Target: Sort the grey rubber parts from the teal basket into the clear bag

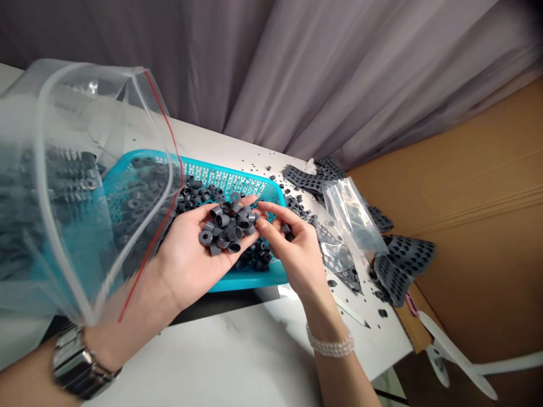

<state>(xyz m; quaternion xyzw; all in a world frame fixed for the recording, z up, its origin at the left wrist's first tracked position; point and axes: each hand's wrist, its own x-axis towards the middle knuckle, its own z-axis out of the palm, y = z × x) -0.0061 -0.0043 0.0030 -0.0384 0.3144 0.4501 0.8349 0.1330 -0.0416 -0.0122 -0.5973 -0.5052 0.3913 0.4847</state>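
Here, left hand [190, 243] holds grey caps [222, 220] over blue basket [250, 280].
Fingers cupped under pile; right hand [297, 246] at pile's right, finger and thumb narrowed, contents unclear.

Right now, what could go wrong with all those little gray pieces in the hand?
The gray pieces are heaped loosely on the left hand's open palm, so a tilt might spill some. The clear bag looks very close to the watch, so it could perhaps snag.
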